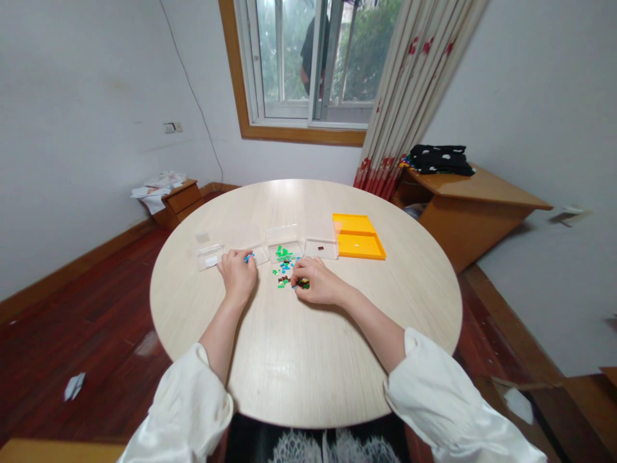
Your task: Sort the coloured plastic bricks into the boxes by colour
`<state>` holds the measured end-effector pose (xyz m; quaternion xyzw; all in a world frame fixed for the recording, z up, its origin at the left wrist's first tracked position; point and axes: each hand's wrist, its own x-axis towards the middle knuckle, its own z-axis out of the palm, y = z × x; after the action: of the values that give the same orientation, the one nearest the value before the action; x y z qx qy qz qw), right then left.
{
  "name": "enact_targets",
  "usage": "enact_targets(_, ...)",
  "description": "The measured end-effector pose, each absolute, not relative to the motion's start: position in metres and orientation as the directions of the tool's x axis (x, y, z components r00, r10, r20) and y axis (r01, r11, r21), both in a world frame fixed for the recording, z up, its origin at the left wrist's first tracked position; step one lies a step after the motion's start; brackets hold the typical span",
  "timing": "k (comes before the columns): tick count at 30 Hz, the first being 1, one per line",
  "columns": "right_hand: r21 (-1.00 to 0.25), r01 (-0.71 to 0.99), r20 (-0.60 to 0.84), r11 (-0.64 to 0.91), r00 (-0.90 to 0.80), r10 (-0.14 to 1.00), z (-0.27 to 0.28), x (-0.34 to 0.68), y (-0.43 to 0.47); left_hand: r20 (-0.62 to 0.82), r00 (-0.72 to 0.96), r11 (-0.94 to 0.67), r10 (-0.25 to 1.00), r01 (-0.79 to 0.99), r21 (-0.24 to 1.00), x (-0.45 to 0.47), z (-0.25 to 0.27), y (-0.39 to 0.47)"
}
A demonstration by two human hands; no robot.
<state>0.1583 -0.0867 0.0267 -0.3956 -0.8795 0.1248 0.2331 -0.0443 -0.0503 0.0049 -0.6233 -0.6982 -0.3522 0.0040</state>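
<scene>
My left hand is closed at the near edge of a clear plastic box, with small blue plastic bricks at its fingertips. Over the right part of a loose pile of tiny bricks, green, blue, dark brown and yellow, my right hand is curled with its fingertips down. Its fingers are closed, but what lies between them is too small and hidden to name. Green bricks fill part of another clear box behind the pile. One dark brown brick lies in the clear box to the right.
A further clear box stands at the left of the row. At the right end lies an open yellow case with a small white piece inside. Everything rests on a round pale table. Beyond the window, a person stands outside.
</scene>
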Motion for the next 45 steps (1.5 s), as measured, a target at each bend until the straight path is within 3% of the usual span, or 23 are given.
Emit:
enact_targets(6, -0.398, 0.651, 0.275, 0.646, -0.588, 0.761, 0.028, 0.159, -0.086, 0.436, -0.236, -0.008, 0.869, 0.873, 0.488, -0.043, 0.005, -0.051)
enact_targets(12, -0.413, 0.628, 0.288, 0.66, -0.597, 0.749, 0.024, 0.158, -0.083, 0.524, -0.229, -0.114, 0.82, 0.833, 0.542, -0.043, 0.003, -0.048)
enact_targets(17, -0.507, 0.635, 0.355, 0.582, -0.462, 0.813, 0.021, 0.155, -0.079, 0.53, -0.03, -0.402, 0.847, 0.615, 0.678, -0.035, 0.008, -0.054)
enact_targets(23, -0.587, 0.605, 0.441, 0.538, -0.318, 0.839, 0.019, 0.154, -0.077, 0.389, 0.165, -0.423, 0.906, 0.379, 0.823, -0.024, 0.01, -0.063)
enact_targets(39, -0.701, 0.455, 0.46, 0.548, -0.299, 0.836, 0.016, 0.151, -0.078, 0.355, 0.318, -0.463, 0.879, 0.393, 0.795, -0.018, 0.007, -0.066)
enact_targets(45, -0.665, 0.469, 0.488, 0.582, -0.317, 0.813, 0.01, 0.151, -0.076, 0.384, 0.26, -0.463, 0.886, 0.44, 0.77, -0.019, 0.009, -0.065)
